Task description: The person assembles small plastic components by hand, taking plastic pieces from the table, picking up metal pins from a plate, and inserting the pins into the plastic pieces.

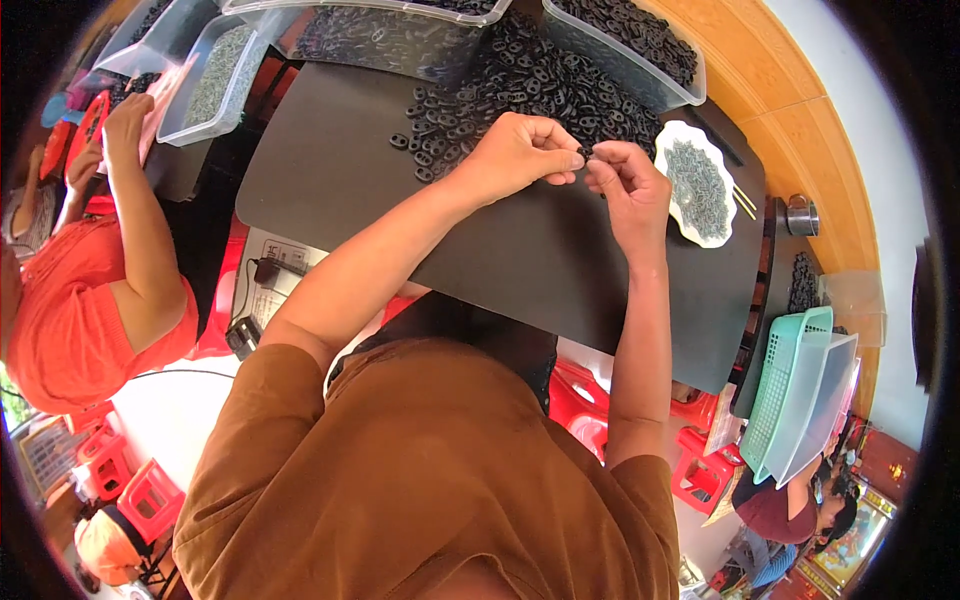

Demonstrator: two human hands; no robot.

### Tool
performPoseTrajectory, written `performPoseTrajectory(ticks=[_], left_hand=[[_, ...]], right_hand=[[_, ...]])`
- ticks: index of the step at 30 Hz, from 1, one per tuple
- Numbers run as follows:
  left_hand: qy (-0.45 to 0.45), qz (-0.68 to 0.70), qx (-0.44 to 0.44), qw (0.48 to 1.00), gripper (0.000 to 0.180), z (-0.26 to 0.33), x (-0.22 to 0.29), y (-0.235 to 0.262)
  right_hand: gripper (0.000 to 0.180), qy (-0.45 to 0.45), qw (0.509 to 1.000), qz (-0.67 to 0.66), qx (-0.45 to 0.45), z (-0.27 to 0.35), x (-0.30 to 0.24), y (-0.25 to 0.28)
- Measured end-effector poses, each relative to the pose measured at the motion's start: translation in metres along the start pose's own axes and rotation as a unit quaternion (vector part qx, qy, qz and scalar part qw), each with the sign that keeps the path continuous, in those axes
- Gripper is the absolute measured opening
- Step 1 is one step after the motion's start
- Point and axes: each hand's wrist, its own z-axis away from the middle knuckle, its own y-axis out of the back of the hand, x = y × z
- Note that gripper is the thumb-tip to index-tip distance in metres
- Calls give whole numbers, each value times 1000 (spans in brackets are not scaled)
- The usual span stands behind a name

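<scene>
Over the dark tabletop (330, 130), my left hand (525, 155) pinches a small black plastic piece (585, 153) between thumb and forefinger. My right hand (632, 190) is close beside it, thumb and fingertips pressed together at the piece's right side; whatever they hold is too small to make out. Beyond my hands spreads a big heap of black plastic pieces (520, 95), many with two holes. To the right of my right hand stands a white scalloped dish (712, 241) filled with small greyish pins (697, 188).
Clear plastic bins (400, 55) of black pieces line the far side. Another bin (205, 130) with greyish bits is at far left, near a person in red (110, 290). Thin sticks (745, 202) lie by the dish. A metal cup (802, 215) and green basket (790, 370) are at right.
</scene>
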Motion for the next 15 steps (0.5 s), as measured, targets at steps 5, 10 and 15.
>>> performPoseTrajectory(ticks=[5, 10, 15], left_hand=[[-3, -16, 2, 1000, 13, 1, 0, 0], [-6, -42, 2, 999, 11, 2, 3, -2], [-1, -61, -2, 998, 12, 5, 5, -1]], right_hand=[[5, 90, 987, 129, -26, 0, -2, 0], [7, 122, 966, 227, -32, 1, -2, -1], [11, 116, 950, 286, -46, 3, -6, -2]])
